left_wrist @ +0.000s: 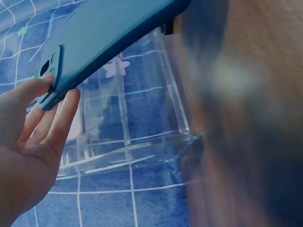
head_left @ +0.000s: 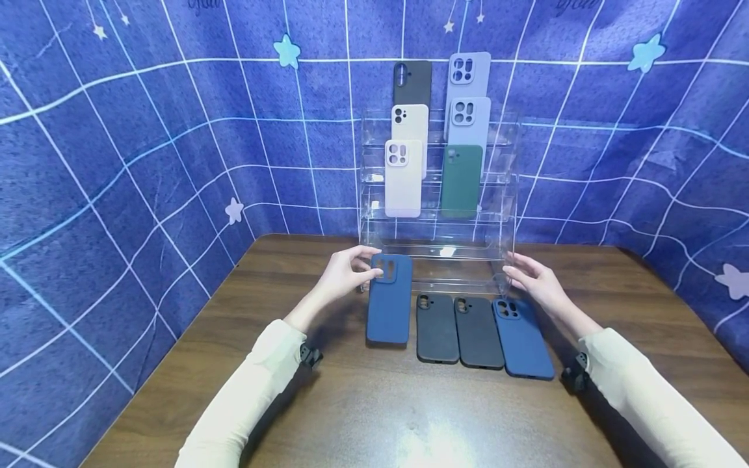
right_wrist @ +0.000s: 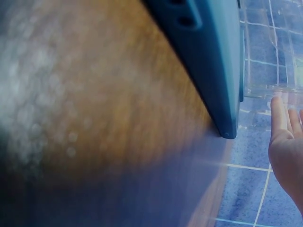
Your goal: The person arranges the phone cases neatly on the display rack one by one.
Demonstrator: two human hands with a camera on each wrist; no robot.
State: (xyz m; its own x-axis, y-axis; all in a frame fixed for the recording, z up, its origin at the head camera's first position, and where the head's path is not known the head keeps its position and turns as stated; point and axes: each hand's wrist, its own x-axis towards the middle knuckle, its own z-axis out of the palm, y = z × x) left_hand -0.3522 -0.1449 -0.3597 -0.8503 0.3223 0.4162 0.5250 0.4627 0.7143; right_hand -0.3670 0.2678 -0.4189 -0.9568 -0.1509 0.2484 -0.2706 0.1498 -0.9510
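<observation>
My left hand [head_left: 349, 270] pinches a blue phone case [head_left: 389, 312] at its upper left corner. The case is raised in front of a clear tiered rack [head_left: 433, 251]; in the left wrist view, the thumb lies at the camera cut-out of the blue phone case [left_wrist: 104, 42] and the fingers lie along its edge. My right hand [head_left: 535, 279] is at the rack's right side, its fingertips right at the clear panel. In the right wrist view the fingers of that hand [right_wrist: 291, 151] are extended. Just below it lies another blue phone case [head_left: 526, 341] on the table.
Two black phone cases [head_left: 437, 330] [head_left: 480, 333] lie side by side on the wooden table [head_left: 328, 416]. On the rack stand white cases [head_left: 403, 188], a black case [head_left: 412, 84], light purple cases [head_left: 470, 127] and a green case [head_left: 461, 185]. A blue grid-patterned cloth [head_left: 175, 130] hangs behind.
</observation>
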